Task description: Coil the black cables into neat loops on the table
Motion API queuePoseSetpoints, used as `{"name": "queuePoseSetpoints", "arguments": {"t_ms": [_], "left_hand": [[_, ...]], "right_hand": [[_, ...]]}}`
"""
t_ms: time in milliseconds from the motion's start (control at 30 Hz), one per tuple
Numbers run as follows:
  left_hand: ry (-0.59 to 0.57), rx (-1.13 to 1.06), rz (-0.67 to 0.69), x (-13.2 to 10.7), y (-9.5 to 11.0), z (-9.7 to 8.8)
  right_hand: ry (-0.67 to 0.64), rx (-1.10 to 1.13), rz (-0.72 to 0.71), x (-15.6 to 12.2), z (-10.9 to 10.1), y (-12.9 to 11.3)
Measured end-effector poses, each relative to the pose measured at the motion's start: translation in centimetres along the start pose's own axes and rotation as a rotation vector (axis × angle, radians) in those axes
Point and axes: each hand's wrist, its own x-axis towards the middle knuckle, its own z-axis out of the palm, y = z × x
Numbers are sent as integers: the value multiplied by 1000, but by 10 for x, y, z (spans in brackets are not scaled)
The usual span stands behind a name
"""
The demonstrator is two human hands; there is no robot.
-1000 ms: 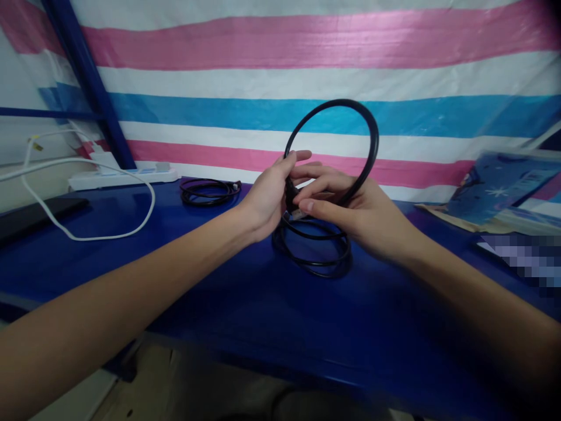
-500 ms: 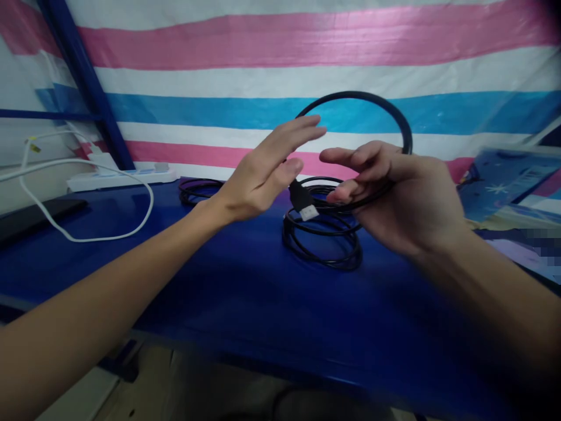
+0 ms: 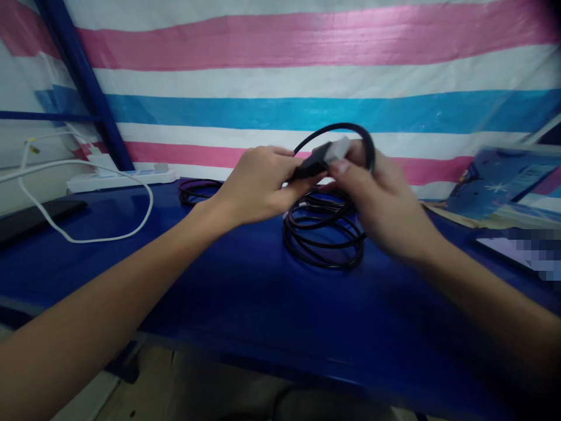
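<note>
Coiled: loops of black cable (image 3: 324, 225) lie on the blue desk (image 3: 245, 310), below the hands.
Not yet down: the USB plug (image 3: 318, 162) and one raised loop, apparently the same cable.
Left hand (image 3: 260, 184): pinching the plug's black body.
Right hand (image 3: 385, 202): thumb at its silver end; blur, cannot tell whether gripping.
Far left: second coil (image 3: 188, 199), partly behind the left wrist; power strip (image 3: 123, 179).
In the way: nearer loops crowd beneath the plug.

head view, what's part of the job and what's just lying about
Part of the job:
- black USB plug in the left hand, right hand at its pale end
- black cable loop
- probably the black coil below

Lying about:
- black cable coil at left
- white power strip
- white cable
- blue packet
</note>
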Motion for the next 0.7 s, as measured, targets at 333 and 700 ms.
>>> {"name": "queuePoseSetpoints", "arguments": {"t_ms": [333,700], "left_hand": [[-477,-639,-283,1,20,-3],[-387,-644,-169,-3,44,19]], "right_hand": [[21,-391,-19,0,-5,8],[-312,139,189,-7,-2,7]]}}
